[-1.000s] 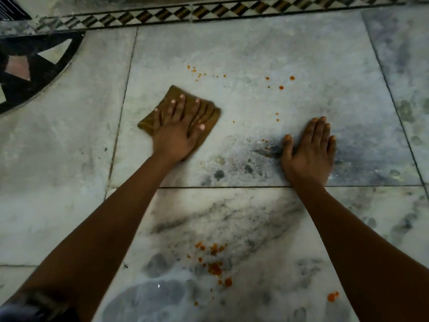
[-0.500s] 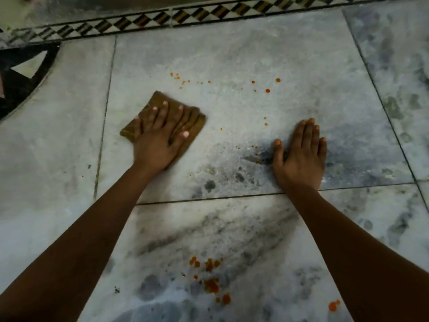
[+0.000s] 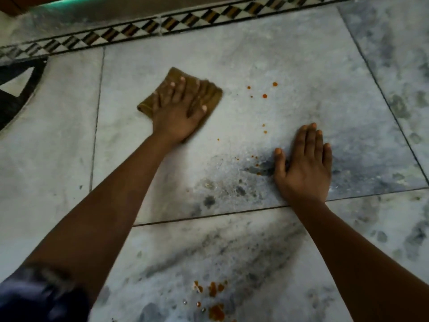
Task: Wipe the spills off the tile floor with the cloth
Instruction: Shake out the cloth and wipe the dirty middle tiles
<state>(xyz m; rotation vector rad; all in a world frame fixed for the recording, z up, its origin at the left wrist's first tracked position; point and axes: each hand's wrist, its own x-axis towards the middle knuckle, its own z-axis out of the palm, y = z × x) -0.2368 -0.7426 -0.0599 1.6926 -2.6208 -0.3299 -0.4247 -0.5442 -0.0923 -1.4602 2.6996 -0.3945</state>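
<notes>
A folded brown cloth [image 3: 212,96] lies flat on the grey marble tile floor [image 3: 290,54]. My left hand [image 3: 178,110] presses down on it with fingers spread, covering most of it. To the right of the cloth are orange drops [image 3: 264,96], with smaller drops [image 3: 264,129] below them. Tiny specks [image 3: 255,159] sit by the thumb of my right hand [image 3: 304,168], which rests palm down on the tile and holds nothing. A larger orange spill [image 3: 216,310] lies on the near tile at the bottom edge.
A checkered border strip [image 3: 185,19] runs along the far side of the floor. A dark curved inlay [image 3: 21,94] fills the far left. Dark grout lines [image 3: 209,216] divide the tiles. A dark sleeve [image 3: 34,298] shows at the bottom left.
My left hand has pushed the cloth forward over the spot where the small upper-left drops were; they no longer show. My right hand has stayed planted.
</notes>
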